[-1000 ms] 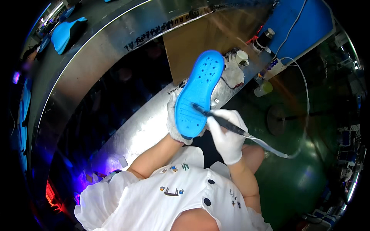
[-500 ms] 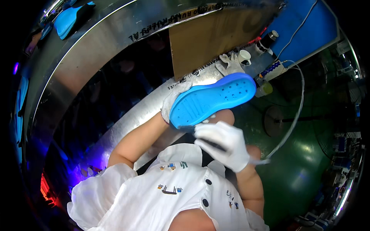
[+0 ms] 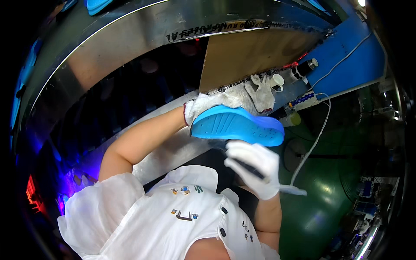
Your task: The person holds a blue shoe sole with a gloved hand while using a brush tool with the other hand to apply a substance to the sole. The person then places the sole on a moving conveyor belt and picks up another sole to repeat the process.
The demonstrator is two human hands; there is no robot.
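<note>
A bright blue shoe sole (image 3: 238, 125), grooved at one end and pitted with small holes at the other, lies tilted across my left hand (image 3: 212, 103). That hand wears a white knit glove and grips the sole from its far side, with most of the fingers hidden behind it. Below the sole's near edge is my gloved right hand (image 3: 255, 167), closed around a slim brush (image 3: 293, 190). The brush's pale handle end sticks out past the heel of the hand. Its dark head is smeared by motion close to the sole's edge.
A metal ledge (image 3: 162, 147) runs beneath my left arm, with a brown cardboard sheet (image 3: 247, 56) propped behind. Near it are a spare white glove (image 3: 261, 93), a white cup (image 3: 277, 82), a dark flask (image 3: 305, 68) and a pale cable (image 3: 318, 138). Blue pieces (image 3: 97, 5) lie on the far belt.
The sole has tipped to a flatter angle and moved slightly lower in view. My right hand stays near its edge with the brush, a little lower. The whole view has shifted.
</note>
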